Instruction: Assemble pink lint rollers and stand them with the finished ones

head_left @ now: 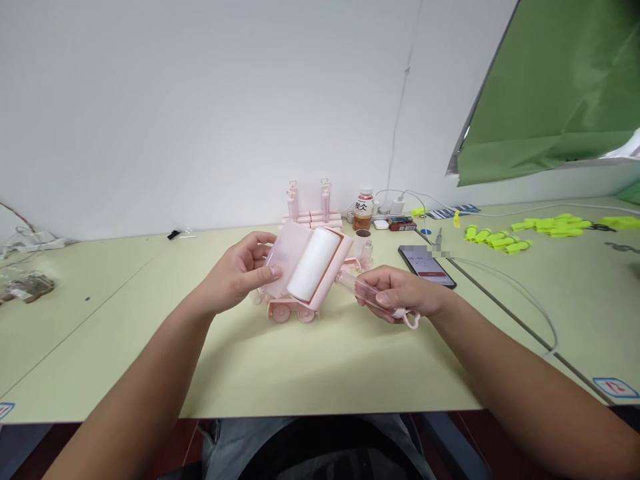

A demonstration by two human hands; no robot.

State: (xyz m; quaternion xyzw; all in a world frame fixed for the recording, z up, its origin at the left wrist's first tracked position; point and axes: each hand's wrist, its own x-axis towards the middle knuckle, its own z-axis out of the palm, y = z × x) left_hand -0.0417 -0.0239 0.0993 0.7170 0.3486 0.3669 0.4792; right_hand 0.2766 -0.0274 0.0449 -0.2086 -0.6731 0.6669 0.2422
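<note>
Supporting table, pale yellow-green flat top: under both hands; roller held just above it, centre view.
Lint roller, white cylinder in pink plastic frame: tilted, between the hands; probably light, frame stiff and slick, roll softer.
Left hand: thumb and fingers clamped on flat translucent pink plastic cover; looks thin, best taken by its edge.
Right hand: fingers wrapped round clear pink tubular handle; likely the surest hold.
Cart, wheeled pink plastic: beyond roller, partly hidden; contents can't tell.
Bottle, see-through, white cap: amber contents, labelled.
Loop, pink heart-shaped: handle end, outside the fist.
</note>
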